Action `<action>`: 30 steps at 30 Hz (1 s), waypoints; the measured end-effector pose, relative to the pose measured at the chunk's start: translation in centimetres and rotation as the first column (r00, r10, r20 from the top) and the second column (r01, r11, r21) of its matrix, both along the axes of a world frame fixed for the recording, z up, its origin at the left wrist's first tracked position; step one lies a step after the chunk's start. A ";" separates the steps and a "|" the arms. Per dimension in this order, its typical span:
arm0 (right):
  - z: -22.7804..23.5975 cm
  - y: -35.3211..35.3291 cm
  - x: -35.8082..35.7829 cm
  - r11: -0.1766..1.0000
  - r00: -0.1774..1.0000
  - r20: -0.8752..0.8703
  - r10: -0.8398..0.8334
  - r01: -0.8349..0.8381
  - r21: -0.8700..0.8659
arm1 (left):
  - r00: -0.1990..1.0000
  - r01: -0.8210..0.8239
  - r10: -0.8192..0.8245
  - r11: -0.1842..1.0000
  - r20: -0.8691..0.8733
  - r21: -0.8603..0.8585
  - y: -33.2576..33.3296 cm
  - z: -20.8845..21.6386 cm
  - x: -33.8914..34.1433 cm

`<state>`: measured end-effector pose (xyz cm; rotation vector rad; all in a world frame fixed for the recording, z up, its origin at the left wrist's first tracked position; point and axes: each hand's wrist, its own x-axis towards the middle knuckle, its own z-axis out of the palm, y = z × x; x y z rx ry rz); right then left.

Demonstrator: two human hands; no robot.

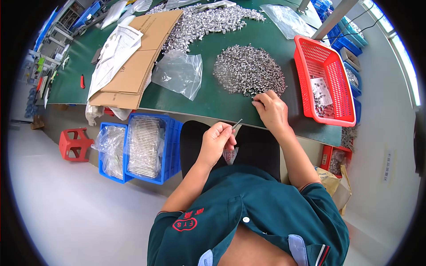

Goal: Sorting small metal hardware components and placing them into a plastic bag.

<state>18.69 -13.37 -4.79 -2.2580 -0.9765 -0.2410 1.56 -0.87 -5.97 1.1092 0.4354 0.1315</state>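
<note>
Left hand (217, 141) is off the table, held over the lap just in front of the near edge, fingers curled shut around a thin metal pin (237, 123) that pokes up and right out of the pinch. Right hand (271, 108) rests on the green table (208, 95) near its front edge, fingers drawn narrow at the near rim of the pile of small metal nuts (249, 74), fingertips pinching at a piece on the pile's front fringe; too small to tell whether a nut is actually gripped.

Pile of nuts sits mid-table, toward the right. Just right of it, a red plastic basket (327, 71) lies along the right edge of the table, with a few small metal parts and a small clear packet inside. Left of the pile, an empty clear plastic bag (178, 72) lies crumpled on the table. Further left, flattened cardboard (138, 62) with white paper sheets (113, 55) on top overhangs the front edge. At the far edge, a bigger heap of shiny metal sleeves (204, 21), partly spilling onto the cardboard. Another clear bag (287, 18) at the far right corner. A small red tool (82, 81) lies near the left end of the table.

Below the table on the left, blue plastic crates (148, 148) hold bagged metal rods. A red plastic stool (74, 142) stands on the floor beside them. Blue bins (350, 40) stacked past the right edge.
</note>
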 end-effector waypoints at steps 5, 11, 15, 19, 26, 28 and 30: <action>-0.1 -0.4 0.2 0.999 0.999 -0.001 0.039 -0.039 0.009 | 1.000 -0.010 0.010 1.000 -0.015 0.005 0.1 -0.1 0.3; 0.1 -0.6 0.1 0.997 0.997 -0.007 0.075 -0.075 -0.001 | 1.000 -0.008 0.008 1.000 -0.024 0.011 0.2 -0.2 0.5; 0.2 -0.4 0.0 0.995 0.996 0.003 0.093 -0.093 0.040 | 0.999 -0.013 0.014 0.999 -0.036 0.034 0.1 -0.3 0.7; 0.7 -0.6 -0.3 0.991 0.995 -0.023 0.101 -0.098 0.087 | 0.999 -0.015 0.018 0.998 -0.043 0.064 0.2 -0.4 1.0; 2.5 -1.6 -2.4 0.920 0.543 -0.747 0.384 -0.160 0.357 | 1.000 0.014 -0.011 0.989 -0.024 0.147 -0.2 0.0 0.9; 2.6 -1.7 -2.5 0.912 0.478 -0.780 0.404 -0.144 0.385 | 1.000 0.023 -0.020 0.986 -0.021 0.164 -0.2 0.1 0.8; 2.6 -1.8 -2.4 0.916 0.473 -0.785 0.399 -0.176 0.359 | 0.999 0.031 -0.025 0.977 -0.034 0.210 -0.4 0.2 0.7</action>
